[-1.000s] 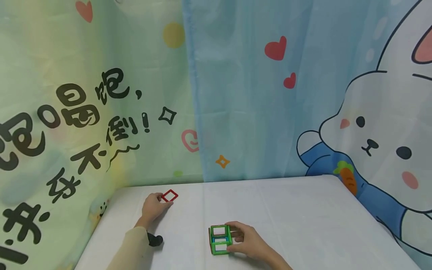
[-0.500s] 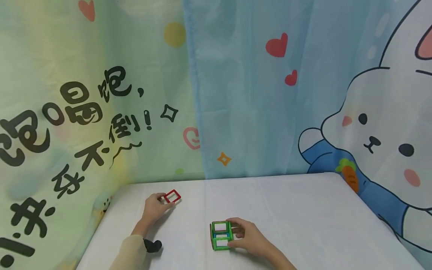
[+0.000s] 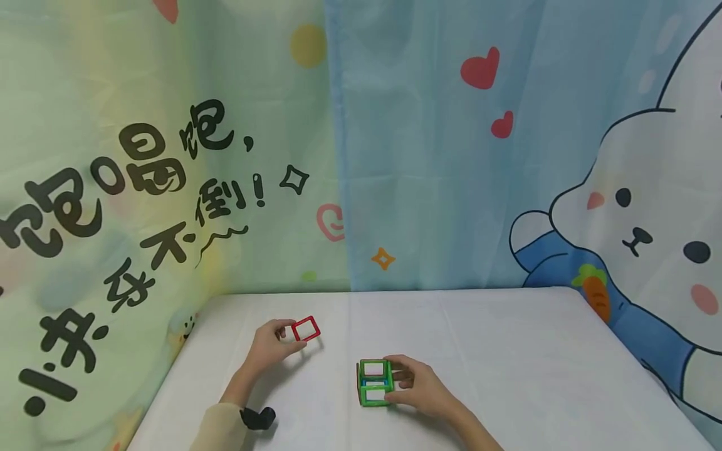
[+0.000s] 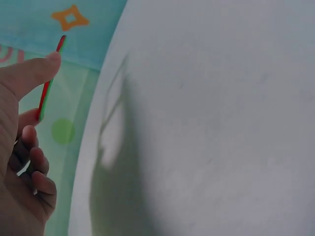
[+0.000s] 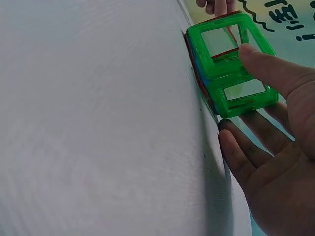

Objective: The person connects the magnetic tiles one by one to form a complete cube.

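My left hand (image 3: 272, 344) pinches a red square frame tile (image 3: 306, 328) by its near-left edge and holds it just above the white table (image 3: 507, 351). In the left wrist view the tile (image 4: 50, 78) shows edge-on between thumb and fingers (image 4: 34, 152). A small open cube of green frame tiles (image 3: 375, 383) with a blue tile inside stands on the table at the front centre. My right hand (image 3: 420, 389) grips the cube from its right side, thumb on the top tile. The right wrist view shows the cube (image 5: 230, 63) close up, with the thumb (image 5: 270, 71) pressing its upper face.
Printed cartoon curtains hang behind and to the left of the table: a green one with black lettering (image 3: 141, 188) and a blue one with a rabbit (image 3: 637, 213). A black wrist strap (image 3: 256, 418) sits on my left forearm.
My left hand has lifted the red tile and carried it slightly right, toward the cube. My right hand stays on the green cube.
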Available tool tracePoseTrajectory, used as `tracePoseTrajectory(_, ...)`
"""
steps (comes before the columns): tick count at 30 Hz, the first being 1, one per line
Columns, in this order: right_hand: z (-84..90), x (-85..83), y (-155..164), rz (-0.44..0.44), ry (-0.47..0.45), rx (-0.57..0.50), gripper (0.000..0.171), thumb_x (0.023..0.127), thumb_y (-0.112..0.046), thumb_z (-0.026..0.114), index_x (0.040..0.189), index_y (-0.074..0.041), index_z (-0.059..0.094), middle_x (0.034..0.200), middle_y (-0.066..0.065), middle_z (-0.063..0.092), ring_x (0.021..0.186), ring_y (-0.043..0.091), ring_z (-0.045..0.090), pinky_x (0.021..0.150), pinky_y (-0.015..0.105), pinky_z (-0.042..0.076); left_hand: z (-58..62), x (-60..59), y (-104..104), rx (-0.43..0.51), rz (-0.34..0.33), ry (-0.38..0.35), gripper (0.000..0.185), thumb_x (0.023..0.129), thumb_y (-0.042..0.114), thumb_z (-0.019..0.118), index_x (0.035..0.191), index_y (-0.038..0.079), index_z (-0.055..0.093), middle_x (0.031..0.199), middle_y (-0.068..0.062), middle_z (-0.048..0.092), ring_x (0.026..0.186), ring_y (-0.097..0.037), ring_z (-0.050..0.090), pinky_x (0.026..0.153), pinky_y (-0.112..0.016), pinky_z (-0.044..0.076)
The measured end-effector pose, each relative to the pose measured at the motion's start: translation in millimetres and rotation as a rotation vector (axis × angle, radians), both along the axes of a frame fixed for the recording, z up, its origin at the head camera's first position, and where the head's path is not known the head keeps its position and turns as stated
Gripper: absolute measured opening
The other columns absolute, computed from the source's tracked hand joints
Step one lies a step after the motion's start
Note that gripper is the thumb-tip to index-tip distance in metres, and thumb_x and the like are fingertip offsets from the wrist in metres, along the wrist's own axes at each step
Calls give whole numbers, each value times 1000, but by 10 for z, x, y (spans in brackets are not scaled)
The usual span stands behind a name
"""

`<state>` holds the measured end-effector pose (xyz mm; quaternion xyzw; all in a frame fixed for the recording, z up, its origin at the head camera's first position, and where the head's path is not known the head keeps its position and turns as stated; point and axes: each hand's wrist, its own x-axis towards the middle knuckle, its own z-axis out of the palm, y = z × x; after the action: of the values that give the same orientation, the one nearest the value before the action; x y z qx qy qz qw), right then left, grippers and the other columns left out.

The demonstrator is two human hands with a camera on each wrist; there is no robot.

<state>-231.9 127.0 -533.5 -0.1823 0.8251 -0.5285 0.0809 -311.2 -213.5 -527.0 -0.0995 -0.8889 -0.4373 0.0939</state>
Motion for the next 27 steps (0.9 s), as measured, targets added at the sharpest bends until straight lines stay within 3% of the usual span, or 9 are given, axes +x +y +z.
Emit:
tracePoseTrajectory(10,0,17,12,-1,1,4,66,76,-16,84,132,-1,53,119,13,62,104,29,62,85,38,51,20,333,237,0,-118,-14,47,69,23,88,109,7,71,76,-8,49,73,-19,43,59,-27,36)
tracePoseTrajectory(21,0,24,-14,-20,-29,5,67,75,-14,84,132,-1,53,121,13,62,105,29,62,85,38,51,179,566,493,-16,-211,-55,47,69,27,87,110,10,72,77,-17,51,74,-21,45,58,-25,35)
tracePoseTrajectory(27,25,34,-17,-20,-22,1,66,76,-13,84,133,0,53,121,14,61,105,31,62,86,38,51,202,614,616,-4,-256,-77,46,70,28,88,110,12,72,77,-18,50,74,-21,45,58,-25,35)
